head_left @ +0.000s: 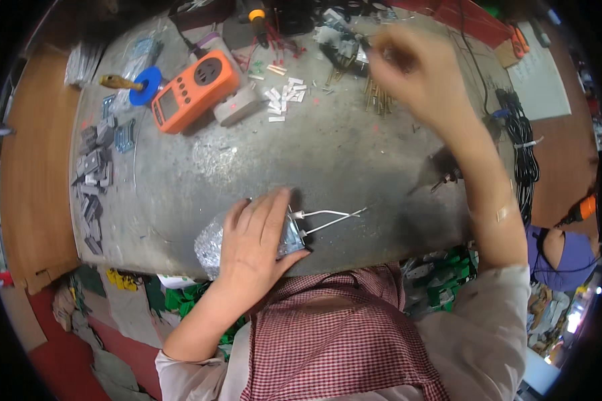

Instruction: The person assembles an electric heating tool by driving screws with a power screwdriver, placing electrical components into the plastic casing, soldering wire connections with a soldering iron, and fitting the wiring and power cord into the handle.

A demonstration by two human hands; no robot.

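My left hand (255,234) is wrapped over a shiny metal-cased part (291,239) near the table's front edge, pressing it down. Two white wires (331,222) stick out of its right side and cross near their bare ends. Crumpled clear bubble wrap (209,246) shows on the left of that hand. Raised at the far right of the table, my right hand (415,73) is blurred, its fingers curled in toward the thumb. Anything between them is hidden. Just below it lies a bunch of thin brass-coloured rods (378,100).
An orange socket meter (195,92) stands at the back left, beside a blue spool (146,85). Small white pieces (285,98) lie scattered mid-table. Grey blocks (92,170) line the left edge. Bundled black cable (523,150) lies right; dark tool (447,175) is under my right forearm.
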